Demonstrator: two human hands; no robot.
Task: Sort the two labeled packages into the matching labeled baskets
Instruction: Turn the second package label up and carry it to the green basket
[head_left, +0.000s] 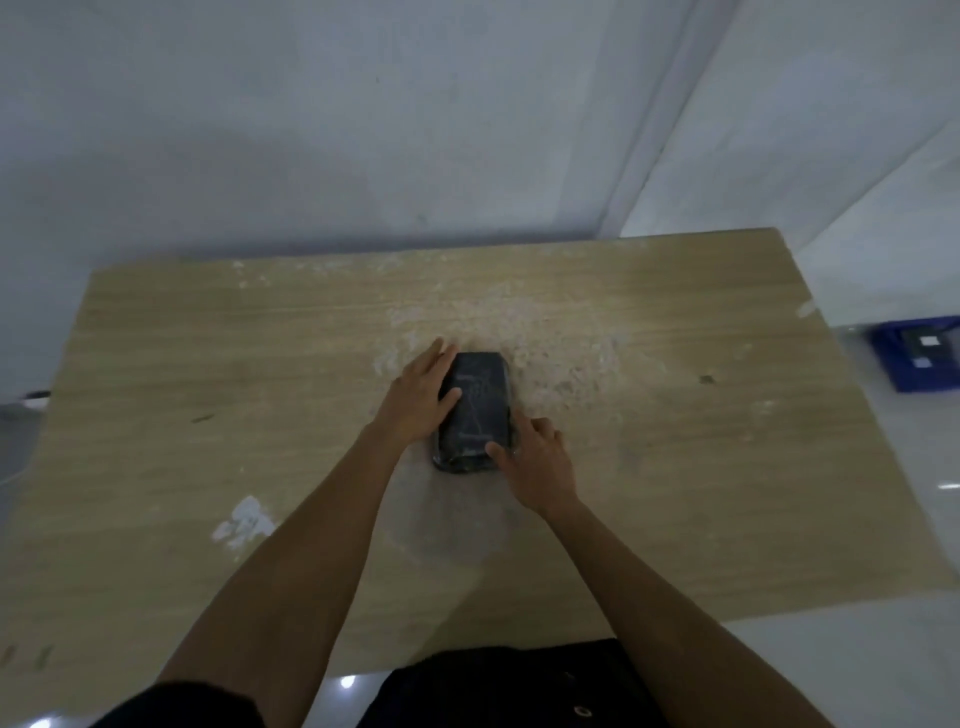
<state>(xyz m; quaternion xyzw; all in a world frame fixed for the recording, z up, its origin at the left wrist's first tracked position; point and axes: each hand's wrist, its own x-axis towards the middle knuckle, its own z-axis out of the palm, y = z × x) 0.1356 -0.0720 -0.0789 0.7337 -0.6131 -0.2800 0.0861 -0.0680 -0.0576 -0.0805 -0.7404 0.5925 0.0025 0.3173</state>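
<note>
A dark plastic-wrapped package (477, 405) lies flat in the middle of the wooden table (208, 364). My left hand (421, 397) grips its left side, thumb across the top. At the package's near right corner, my right hand (535, 462) holds on with the thumb pressed on top. No label is readable on the package. A blue basket (898, 369) sits on the floor beyond the table's right edge, with a dark package bearing a white label (927, 343) inside it.
The tabletop is scuffed with white patches around the package and at the near left. A pale wall runs behind the table's far edge. Glossy floor shows to the right and in front.
</note>
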